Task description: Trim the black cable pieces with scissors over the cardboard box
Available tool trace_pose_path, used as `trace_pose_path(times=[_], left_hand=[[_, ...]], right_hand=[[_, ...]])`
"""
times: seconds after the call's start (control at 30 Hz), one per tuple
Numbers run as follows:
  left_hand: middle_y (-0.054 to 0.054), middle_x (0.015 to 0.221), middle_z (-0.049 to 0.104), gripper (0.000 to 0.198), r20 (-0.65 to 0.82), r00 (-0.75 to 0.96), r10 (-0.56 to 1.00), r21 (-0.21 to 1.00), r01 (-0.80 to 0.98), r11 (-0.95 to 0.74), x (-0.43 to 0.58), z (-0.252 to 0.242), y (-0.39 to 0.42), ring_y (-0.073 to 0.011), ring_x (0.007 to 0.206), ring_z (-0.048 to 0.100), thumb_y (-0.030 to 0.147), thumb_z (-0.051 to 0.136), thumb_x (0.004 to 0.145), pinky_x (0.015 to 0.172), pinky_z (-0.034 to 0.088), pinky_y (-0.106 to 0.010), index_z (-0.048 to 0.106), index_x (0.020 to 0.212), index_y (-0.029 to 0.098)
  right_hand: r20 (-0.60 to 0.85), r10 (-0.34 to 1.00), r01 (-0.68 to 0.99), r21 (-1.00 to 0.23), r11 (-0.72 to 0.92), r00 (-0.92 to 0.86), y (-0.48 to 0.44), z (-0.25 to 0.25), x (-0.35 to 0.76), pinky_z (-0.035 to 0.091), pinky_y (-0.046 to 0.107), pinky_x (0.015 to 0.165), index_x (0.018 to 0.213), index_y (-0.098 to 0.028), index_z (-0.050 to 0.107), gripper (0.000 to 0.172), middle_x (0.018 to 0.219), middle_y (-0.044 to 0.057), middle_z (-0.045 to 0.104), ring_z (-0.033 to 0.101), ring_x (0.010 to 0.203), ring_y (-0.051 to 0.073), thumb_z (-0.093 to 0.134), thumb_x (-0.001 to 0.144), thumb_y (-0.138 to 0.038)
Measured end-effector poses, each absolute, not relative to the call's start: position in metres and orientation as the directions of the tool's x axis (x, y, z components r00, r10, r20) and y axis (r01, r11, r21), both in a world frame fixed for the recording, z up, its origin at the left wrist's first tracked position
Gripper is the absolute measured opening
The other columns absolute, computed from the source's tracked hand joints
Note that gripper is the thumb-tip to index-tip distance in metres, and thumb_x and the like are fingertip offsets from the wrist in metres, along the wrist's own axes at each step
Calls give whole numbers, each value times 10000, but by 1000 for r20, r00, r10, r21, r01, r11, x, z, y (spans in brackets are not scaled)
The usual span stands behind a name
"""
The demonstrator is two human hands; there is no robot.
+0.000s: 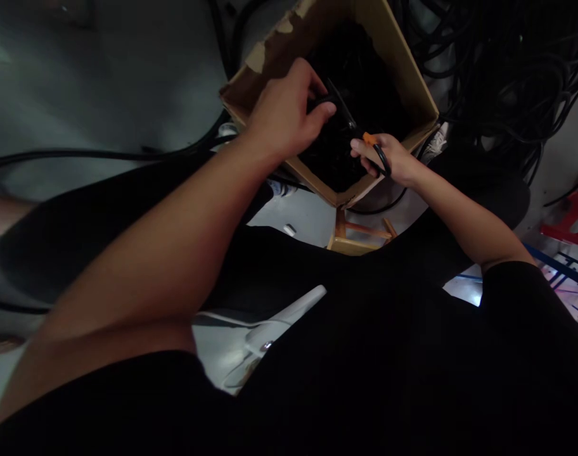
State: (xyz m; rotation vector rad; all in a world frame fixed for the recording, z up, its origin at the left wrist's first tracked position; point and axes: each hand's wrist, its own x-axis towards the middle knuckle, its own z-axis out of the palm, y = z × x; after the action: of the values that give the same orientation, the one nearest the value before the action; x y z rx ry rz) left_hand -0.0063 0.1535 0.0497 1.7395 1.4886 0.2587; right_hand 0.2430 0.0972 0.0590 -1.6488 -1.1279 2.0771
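Scissors (365, 135) gripped in R hand (397, 155) nr box edge (364, 189), L hand (289, 111) pinching blk piece (321, 99), open room twd R rim (410, 66).

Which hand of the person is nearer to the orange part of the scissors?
Right. The right hand holds the scissors by the handle, beside the orange part. The left hand is farther away, near the blades, over the cardboard box.

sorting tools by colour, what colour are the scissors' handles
The scissors' handles are orange and black, best seen in the head view.
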Motion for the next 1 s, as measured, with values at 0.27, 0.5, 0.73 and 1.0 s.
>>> trace_pose_path(times=[0.27, 0.5, 0.73, 1.0], left_hand=[[-86, 1239, 938, 91, -385, 321, 865, 815, 558, 156, 2, 60, 148, -311, 1090, 909, 271, 736, 1155, 1144, 737, -478, 698, 1221, 320], [-51, 1028, 897, 169, -374, 358, 856, 849, 504, 160, 0, 59, 151, -262, 815, 773, 329, 725, 1151, 889, 682, -453, 572, 1083, 352], [-70, 976, 849, 377, -437, 481, 760, 872, 432, 229, -11, 59, 160, -269, 792, 732, 639, 746, 1189, 857, 657, -501, 561, 1034, 349], [-75, 952, 783, 316, -491, 556, 671, 869, 368, 331, -14, 70, 159, -249, 733, 683, 505, 739, 1204, 905, 689, -563, 591, 986, 330]], right_hand=[[-717, 643, 295, -697, -654, -269, 96, 70, 242, 467, 256, 543, 1018, -286, 552, 749, 748, -65, 534, 489, 650, 141, 980, 1094, -896], [-687, 668, 334, -725, -602, -286, 97, 67, 245, 518, 266, 620, 974, -276, 570, 784, 804, -36, 553, 530, 732, 153, 912, 1102, -970], [-668, 686, 362, -740, -568, -289, 99, 70, 248, 488, 271, 621, 958, -289, 498, 785, 824, -48, 497, 485, 750, 150, 989, 1087, -887], [-645, 677, 333, -763, -553, -354, 102, 72, 250, 539, 262, 745, 1001, -292, 475, 807, 859, -66, 470, 628, 883, 158, 1003, 1022, -901]])
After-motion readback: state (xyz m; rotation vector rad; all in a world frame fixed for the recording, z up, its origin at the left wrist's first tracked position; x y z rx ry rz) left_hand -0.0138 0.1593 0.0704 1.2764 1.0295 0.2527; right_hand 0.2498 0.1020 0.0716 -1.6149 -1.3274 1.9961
